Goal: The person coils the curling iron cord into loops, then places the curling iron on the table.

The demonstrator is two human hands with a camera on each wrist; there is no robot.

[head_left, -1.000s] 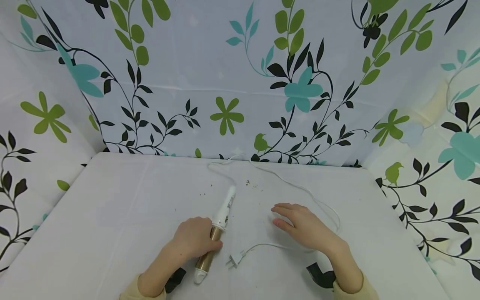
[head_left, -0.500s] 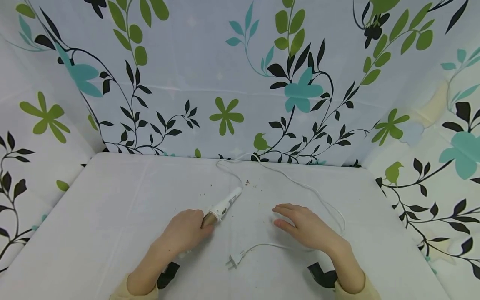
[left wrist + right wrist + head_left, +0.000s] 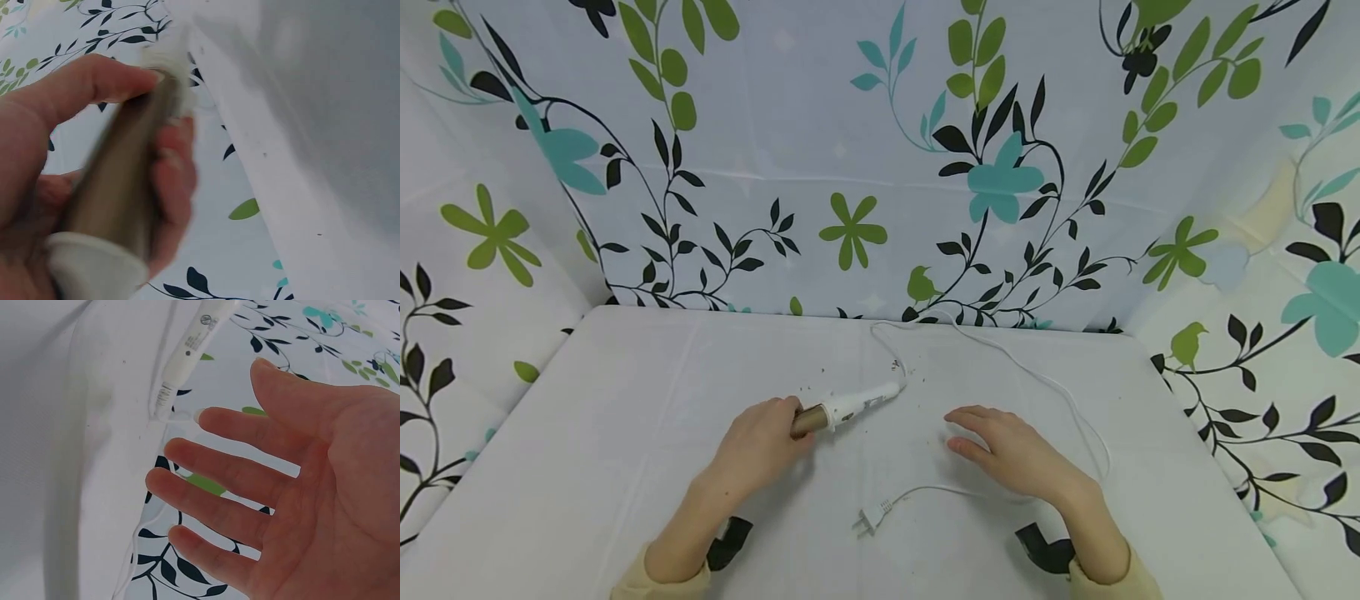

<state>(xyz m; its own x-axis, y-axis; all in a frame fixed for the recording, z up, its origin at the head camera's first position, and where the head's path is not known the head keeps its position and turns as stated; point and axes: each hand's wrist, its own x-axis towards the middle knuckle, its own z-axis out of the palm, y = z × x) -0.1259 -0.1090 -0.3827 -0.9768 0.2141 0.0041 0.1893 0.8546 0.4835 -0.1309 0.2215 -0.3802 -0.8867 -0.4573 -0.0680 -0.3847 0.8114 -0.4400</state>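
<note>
My left hand [image 3: 760, 446] grips a curling iron [image 3: 863, 402] by its gold barrel, fingers and thumb wrapped around it. Its white handle points right and slightly away from me, over the table. In the left wrist view the barrel [image 3: 119, 175] lies across the palm, with the white end cap [image 3: 94, 269] nearest the camera. My right hand [image 3: 1011, 450] is held palm down over the right side of the table and holds nothing. Its spread fingers show in the right wrist view, where the iron's printed handle [image 3: 194, 340] appears beyond them.
A white cord [image 3: 1045, 375] loops from the handle along the table's back edge and down the right side, passing behind the right hand. Its two-prong plug [image 3: 871, 518] lies at the front middle. Small brown crumbs [image 3: 895, 365] dot the white table [image 3: 647, 400]. Leaf-patterned cloth surrounds it.
My left hand has moved left and away from me with the curling iron, whose handle has swung clockwise to point right. The cord has shifted right with it. My right hand stays put.
</note>
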